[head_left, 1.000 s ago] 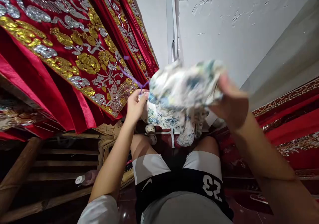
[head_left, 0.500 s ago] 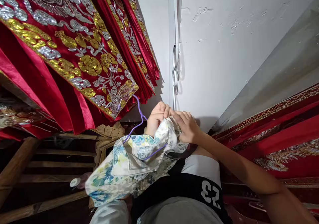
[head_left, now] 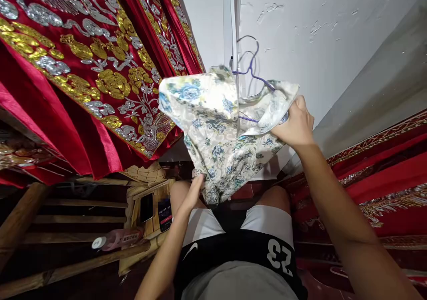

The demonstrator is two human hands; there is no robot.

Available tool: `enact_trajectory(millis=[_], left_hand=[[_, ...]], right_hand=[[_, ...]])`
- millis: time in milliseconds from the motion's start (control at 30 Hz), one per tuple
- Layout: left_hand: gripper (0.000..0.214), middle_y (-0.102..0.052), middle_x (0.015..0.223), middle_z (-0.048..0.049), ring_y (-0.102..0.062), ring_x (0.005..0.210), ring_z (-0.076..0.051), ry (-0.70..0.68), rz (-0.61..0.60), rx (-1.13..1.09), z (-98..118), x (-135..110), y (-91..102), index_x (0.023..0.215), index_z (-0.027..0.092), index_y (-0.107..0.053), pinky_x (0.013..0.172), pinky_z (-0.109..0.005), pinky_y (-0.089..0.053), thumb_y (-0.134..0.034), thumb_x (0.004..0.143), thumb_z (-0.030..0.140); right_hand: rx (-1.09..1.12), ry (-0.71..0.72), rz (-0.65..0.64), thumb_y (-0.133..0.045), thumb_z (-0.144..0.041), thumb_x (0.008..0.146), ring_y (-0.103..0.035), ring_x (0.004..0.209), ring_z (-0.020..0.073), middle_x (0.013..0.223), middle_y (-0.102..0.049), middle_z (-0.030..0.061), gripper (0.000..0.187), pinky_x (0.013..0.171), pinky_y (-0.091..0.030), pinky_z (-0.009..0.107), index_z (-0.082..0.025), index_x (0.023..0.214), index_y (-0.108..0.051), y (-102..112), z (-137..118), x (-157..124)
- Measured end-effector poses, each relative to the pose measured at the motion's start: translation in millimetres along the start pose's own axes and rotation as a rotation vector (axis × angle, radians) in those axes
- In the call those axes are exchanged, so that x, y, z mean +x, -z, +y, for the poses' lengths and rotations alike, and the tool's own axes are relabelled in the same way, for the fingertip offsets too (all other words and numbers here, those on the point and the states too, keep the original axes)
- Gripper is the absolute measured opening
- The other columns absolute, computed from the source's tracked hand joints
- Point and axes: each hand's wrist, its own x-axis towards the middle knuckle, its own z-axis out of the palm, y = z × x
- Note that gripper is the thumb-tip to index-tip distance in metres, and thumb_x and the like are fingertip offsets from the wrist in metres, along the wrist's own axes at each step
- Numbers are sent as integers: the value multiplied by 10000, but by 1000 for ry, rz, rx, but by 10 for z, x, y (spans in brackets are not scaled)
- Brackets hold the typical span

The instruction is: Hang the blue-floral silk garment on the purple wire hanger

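A pale garment with blue and green flowers is spread out in front of me on a purple hanger. The hanger's neck and hook rise above the collar, close to the white metal strip on the wall; I cannot tell whether they touch. My right hand grips the garment at its upper right side, fingers partly behind the cloth. Lower down, my left hand pinches the garment's left edge near its bottom.
Red cloth panels with gold and silver sequins hang at left, and more red fabric at right. A bamboo frame stands low left, with a pink bottle and two phones, one a dark phone.
The garment has gone from bunched near my lap to raised and spread out, its hanger now upright near the wall. My hands have moved apart, right hand up and right, left hand lower.
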Motion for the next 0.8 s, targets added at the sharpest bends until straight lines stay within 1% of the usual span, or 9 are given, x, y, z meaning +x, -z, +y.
enact_trajectory(millis=[67, 167, 333, 433, 467, 533, 633, 700, 800], left_hand=[[754, -720, 1311, -142, -510, 1431, -389, -15, 7, 110, -100, -53, -71, 1283, 180, -683, 1249, -506, -342, -853, 671, 587], [789, -670, 1403, -138, -491, 1457, -363, -20, 5, 145, -222, -133, -223, 1365, 194, -636, 1272, -486, -300, -879, 668, 471], [803, -639, 1441, -163, -479, 1469, -353, 54, -55, 105, -546, -350, -412, 1393, 180, -614, 1285, -504, -252, -846, 711, 535], [804, -655, 1423, -157, -473, 1476, -340, 98, -108, 55, -700, -496, -491, 1407, 197, -606, 1281, -500, -264, -822, 737, 585], [806, -660, 1417, -155, -466, 1482, -336, 112, -111, 47, -727, -535, -512, 1409, 201, -606, 1284, -495, -259, -818, 739, 597], [826, -662, 1416, -153, -462, 1487, -334, 136, -102, 49, -743, -590, -543, 1409, 207, -609, 1289, -489, -249, -823, 724, 616], [846, -665, 1411, -154, -475, 1476, -347, 128, -115, 73, -704, -619, -559, 1401, 205, -617, 1293, -497, -245, -827, 703, 634], [815, -670, 1404, -153, -466, 1482, -348, 100, -139, 101, -659, -627, -558, 1397, 203, -620, 1298, -505, -229, -805, 729, 633], [761, -661, 1414, -150, -418, 1515, -341, 76, -170, 167, -600, -666, -565, 1393, 203, -615, 1311, -504, -180, -778, 772, 612]], right_hand=[[26, 76, -35, -702, -541, 825, -597, 1028, 330, 1163, -556, 152, 476, 885, -497, 431, -186, 1135, -646, 53, -71, 22], [54, 133, -77, -699, -540, 826, -609, 1058, 348, 1204, -574, 147, 488, 926, -500, 468, -200, 1171, -645, 102, -75, -72], [179, 290, -104, -699, -565, 825, -500, 1333, 441, 1440, -560, 153, 612, 1124, -362, 662, -249, 1342, -613, 18, 31, -498], [445, 373, -247, -632, -492, 906, -536, 1345, 381, 1422, -613, 119, 476, 1142, -393, 626, -292, 1338, -631, -166, -20, -973], [539, 333, -290, -607, -459, 928, -580, 1296, 352, 1375, -640, 121, 410, 1095, -461, 573, -289, 1299, -651, -245, -57, -1158], [644, 111, -241, -602, -418, 935, -668, 1063, 299, 1140, -698, 114, 244, 928, -556, 478, -267, 1108, -684, -416, -141, -1525], [735, -252, -241, -661, -459, 896, -577, 670, 207, 757, -593, 26, 223, 638, -514, 358, -247, 885, -593, -642, -243, -1939], [807, -335, -360, -657, -504, 901, -494, 587, 175, 655, -500, -16, 296, 561, -429, 317, -243, 819, -545, -724, -274, -2054], [800, -341, -468, -612, -515, 939, -437, 577, 154, 614, -434, -37, 348, 560, -343, 295, -235, 768, -499, -707, -269, -2007]])
